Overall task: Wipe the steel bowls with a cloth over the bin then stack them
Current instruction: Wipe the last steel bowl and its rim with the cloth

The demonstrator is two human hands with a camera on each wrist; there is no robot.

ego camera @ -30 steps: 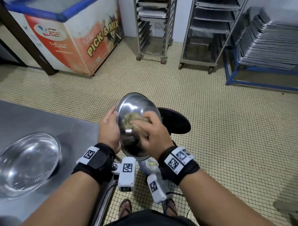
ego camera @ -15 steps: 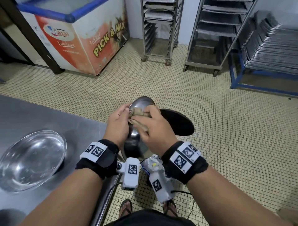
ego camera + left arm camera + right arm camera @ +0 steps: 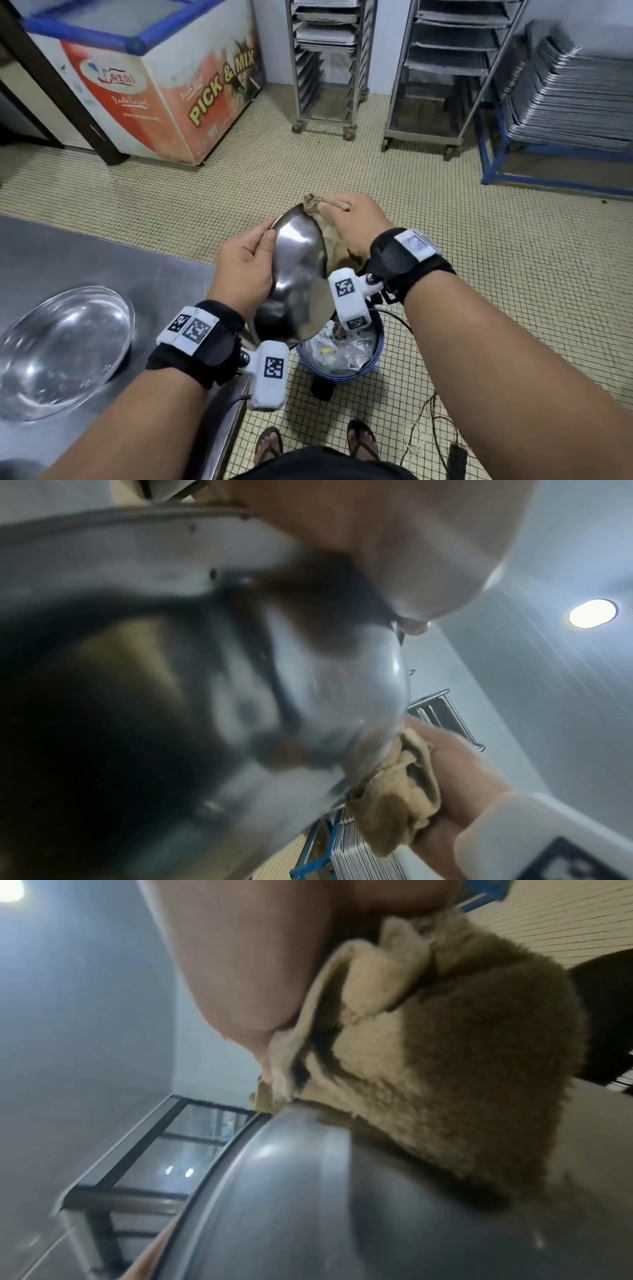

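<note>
A steel bowl point(image 3: 297, 274) is held tilted over the blue-rimmed bin point(image 3: 342, 356), its shiny outer side towards me. My left hand point(image 3: 251, 255) grips its left rim, thumb on the outside. My right hand point(image 3: 351, 216) holds a bunched tan cloth point(image 3: 329, 233) against the bowl's far right edge. The left wrist view shows the bowl point(image 3: 205, 669) close up, with the cloth point(image 3: 394, 799) at its rim. In the right wrist view the cloth point(image 3: 445, 1069) lies on the bowl point(image 3: 342, 1204). A second steel bowl point(image 3: 61, 349) sits upright on the steel table point(image 3: 102, 260) at left.
A "PICK & MIX" chest freezer point(image 3: 164, 85) stands at the back left. Two wheeled tray racks point(image 3: 329, 68) are against the far wall, and stacked trays point(image 3: 565, 96) sit on a blue frame at right. Cables point(image 3: 428, 428) lie on the tiled floor by my feet.
The bowl has been turned from its hollow side facing me to its outer side. My right hand and the cloth moved from inside the bowl up to its far rim.
</note>
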